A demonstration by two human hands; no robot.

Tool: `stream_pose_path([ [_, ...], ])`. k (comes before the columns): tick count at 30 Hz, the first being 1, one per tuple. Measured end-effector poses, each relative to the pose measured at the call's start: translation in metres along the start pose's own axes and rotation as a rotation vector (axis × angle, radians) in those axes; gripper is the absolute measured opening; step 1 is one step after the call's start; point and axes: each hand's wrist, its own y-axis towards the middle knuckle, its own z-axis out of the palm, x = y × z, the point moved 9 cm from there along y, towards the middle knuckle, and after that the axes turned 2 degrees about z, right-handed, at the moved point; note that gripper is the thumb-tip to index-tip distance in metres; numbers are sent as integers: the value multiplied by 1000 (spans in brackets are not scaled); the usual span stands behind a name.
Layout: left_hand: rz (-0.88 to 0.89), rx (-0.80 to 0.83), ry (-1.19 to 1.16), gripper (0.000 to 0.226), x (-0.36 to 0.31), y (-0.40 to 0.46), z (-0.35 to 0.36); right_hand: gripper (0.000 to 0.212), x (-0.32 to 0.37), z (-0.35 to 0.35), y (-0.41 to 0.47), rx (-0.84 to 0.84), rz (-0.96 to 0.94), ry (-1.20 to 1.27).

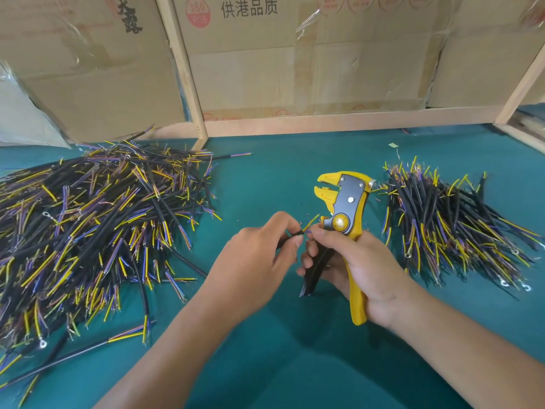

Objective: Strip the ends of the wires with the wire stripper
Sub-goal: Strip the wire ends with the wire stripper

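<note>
Head cam: both forearms come in from the near edge & meet mid-scene over the teal table [280, 178]. Left hand [259, 255] pinches a black-sheathed wire [290, 236] betw thumb & fingertips; most of that wire is hidden behind the hand, only a short bit of sheath plus thin yellow & blue inner cores poke out to the right. Can't tell if the core tips are bare. Right hand [362, 270] is wrapped round the wire stripper [342, 219], held upright just right of centre; its thumb & forefinger tip also touch the cores. Stripper: yellow body, grey metal plate w/ rivet, yellow knob, toothed jaws at the far end slightly apart w/ nothing betw them. One yellow handle shows below the palm, the dark handle is partly covered by fingers. Large wire pile [97, 231] on the left, cut off by the frame edge. Smaller wire pile [454, 228] on the right. Cardboard boxes [295, 60] stand along the far side.
</note>
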Motion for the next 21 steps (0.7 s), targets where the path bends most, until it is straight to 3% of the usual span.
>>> stream_pose_path([
  [14, 51, -26, 45, 4, -7, -1, -3, 17, 1, -1, -1, -22, -3, -2],
  [21, 53, 9, 38, 16, -10, -2, -1, 21, 0, -2, -1, -36, -7, -1],
])
